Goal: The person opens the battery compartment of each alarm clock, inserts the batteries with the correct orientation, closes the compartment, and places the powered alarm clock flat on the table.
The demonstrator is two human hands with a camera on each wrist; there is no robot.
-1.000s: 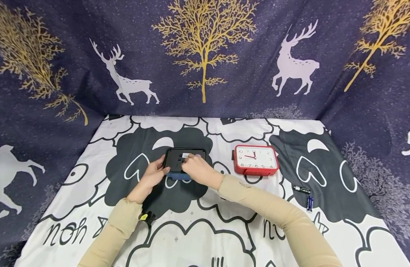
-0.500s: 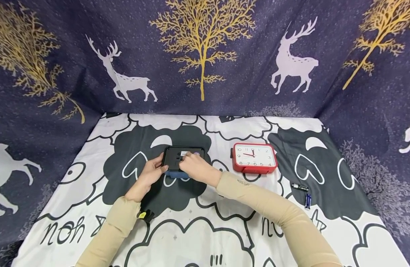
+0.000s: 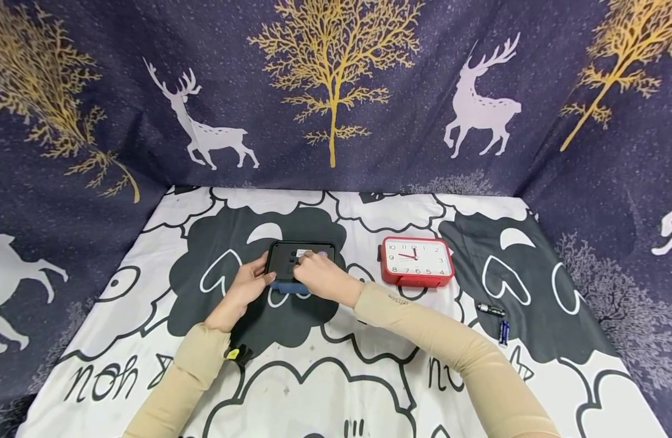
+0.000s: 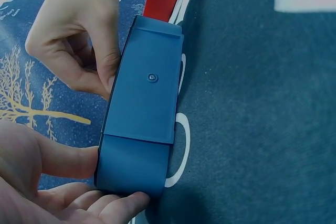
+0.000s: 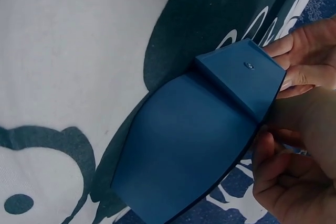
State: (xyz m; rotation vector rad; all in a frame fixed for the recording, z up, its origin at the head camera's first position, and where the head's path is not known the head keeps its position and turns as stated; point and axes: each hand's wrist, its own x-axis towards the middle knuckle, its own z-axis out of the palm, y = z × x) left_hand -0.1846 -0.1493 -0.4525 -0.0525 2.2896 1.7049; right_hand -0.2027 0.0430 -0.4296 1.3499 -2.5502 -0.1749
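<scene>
A dark blue curtain [image 3: 368, 173] printed with deer and trees hangs along the table's rear edge and both sides. The table [image 3: 292, 395] is covered in a black and white cartoon cloth. Two beige sleeves, left [image 3: 185, 380] and right [image 3: 445, 334], reach over it from the front.

Right of the table's middle, the red clock [image 3: 416, 263] shows its white dial. Well apart from it, left of the middle, is the blue clock [image 3: 283, 264], its black back turned up and its blue side toward the person.

The left hand [image 3: 247, 285] grips the left end of the blue clock, thumb on the back and fingers on the far side. The right hand [image 3: 322, 277] is curled, its fingertips at the clock's back; whether they pinch a part there cannot be told.

Toward the table's right edge lie a dark battery [image 3: 491, 310] and, just in front, a blue battery [image 3: 503, 333].
</scene>
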